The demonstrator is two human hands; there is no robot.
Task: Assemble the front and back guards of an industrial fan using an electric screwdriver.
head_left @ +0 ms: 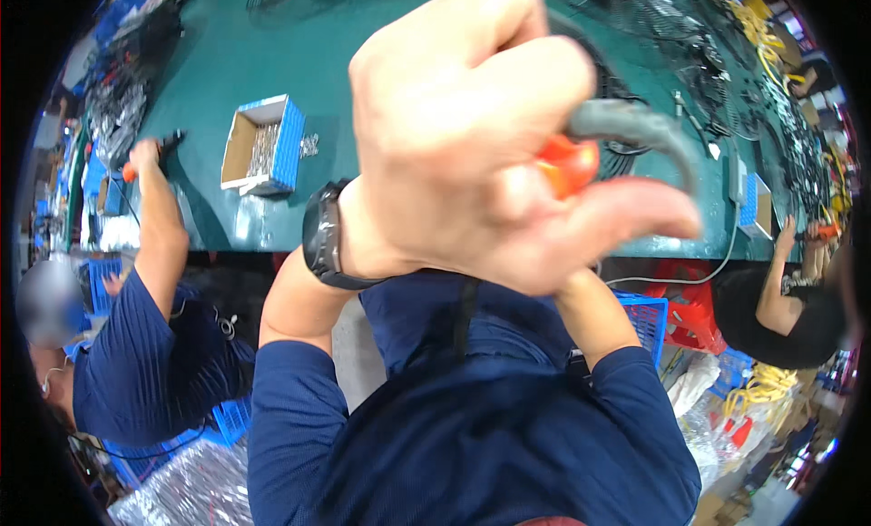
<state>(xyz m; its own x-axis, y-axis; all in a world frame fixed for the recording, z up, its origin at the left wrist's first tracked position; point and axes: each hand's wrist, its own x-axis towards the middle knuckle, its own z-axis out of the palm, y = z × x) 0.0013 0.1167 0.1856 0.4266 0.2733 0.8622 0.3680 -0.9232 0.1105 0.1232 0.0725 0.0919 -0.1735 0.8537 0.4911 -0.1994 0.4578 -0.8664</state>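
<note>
We have our left hand [472,136] raised close to the camera, its fingers curled tight around an orange-handled tool [567,163] with a grey cord [635,127] bending off its right side. The tool sits up in front of us, above the green table [272,54], blurred by nearness. Our right hand is hidden behind the left, only its forearm [594,313] showing, so we cannot tell its grip. We judge this a gripping or adjusting step; the next move calls for steadying the tool. A co-worker's hand [145,154] holds another tool beside 1 blue-and-white box [263,145].
</note>
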